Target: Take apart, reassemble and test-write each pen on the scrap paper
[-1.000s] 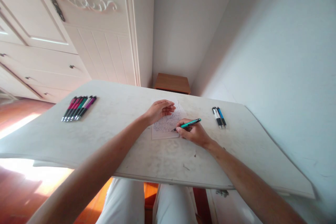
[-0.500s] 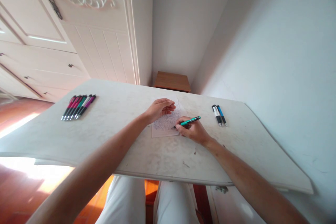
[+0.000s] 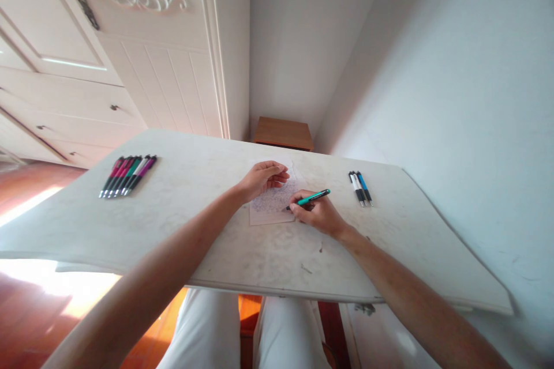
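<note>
A sheet of paper (image 3: 270, 219) covered in dense pen scribbles lies on the white table in front of me. My right hand (image 3: 315, 213) grips a teal and black pen (image 3: 312, 197), its tip at the paper's lower right part. Over the upper left of the sheet rests my left hand (image 3: 264, 179), side down, with loosely curled fingers that are apart and hold nothing. Part of the paper is hidden beneath both hands.
Several pens (image 3: 128, 176) in pink, teal, white and purple lie in a row at the table's left. More pens (image 3: 360, 188), white and blue, lie at the right. A wooden stand (image 3: 283, 131) is behind the white table (image 3: 259, 259), beside a white cabinet (image 3: 173, 81).
The view has shifted very slightly. Both hands, the pen and the paper look almost the same as before.
</note>
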`<state>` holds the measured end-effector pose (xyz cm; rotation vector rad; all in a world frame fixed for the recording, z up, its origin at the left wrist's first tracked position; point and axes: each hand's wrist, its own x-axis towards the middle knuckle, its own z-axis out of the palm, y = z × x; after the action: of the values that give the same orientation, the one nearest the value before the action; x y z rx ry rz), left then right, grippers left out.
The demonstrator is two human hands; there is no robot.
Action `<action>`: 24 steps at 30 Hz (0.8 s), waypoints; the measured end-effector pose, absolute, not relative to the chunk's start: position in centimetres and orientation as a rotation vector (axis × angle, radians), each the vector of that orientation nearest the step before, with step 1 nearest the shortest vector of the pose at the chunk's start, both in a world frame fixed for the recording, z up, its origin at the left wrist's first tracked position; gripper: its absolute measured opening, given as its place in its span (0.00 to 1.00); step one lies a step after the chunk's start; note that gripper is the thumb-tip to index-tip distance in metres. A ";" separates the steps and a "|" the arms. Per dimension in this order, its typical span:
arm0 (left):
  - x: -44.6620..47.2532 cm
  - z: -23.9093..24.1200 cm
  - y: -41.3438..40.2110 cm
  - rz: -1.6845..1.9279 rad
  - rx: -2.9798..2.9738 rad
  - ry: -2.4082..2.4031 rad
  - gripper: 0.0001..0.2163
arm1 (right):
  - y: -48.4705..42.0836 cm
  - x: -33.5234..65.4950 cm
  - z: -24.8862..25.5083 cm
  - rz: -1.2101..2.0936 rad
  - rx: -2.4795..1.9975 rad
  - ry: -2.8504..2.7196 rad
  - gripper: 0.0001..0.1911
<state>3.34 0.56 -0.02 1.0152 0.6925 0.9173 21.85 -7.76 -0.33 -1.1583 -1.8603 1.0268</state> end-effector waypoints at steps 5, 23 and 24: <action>3.4 0.0 0.6 0.910 1.035 0.697 0.10 | -7.6 22.0 -0.4 1.010 -1.161 -1.874 0.06; 3.4 0.1 0.5 0.905 1.040 0.708 0.11 | -7.7 21.7 -0.6 1.105 -1.170 -1.777 0.08; 3.4 0.1 0.5 0.906 1.040 0.708 0.11 | -7.7 21.7 -0.7 1.091 -1.171 -1.786 0.08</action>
<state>3.36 0.54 0.08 1.0403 0.7083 0.9056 21.74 -7.72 -0.66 -1.1711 -1.7862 1.0909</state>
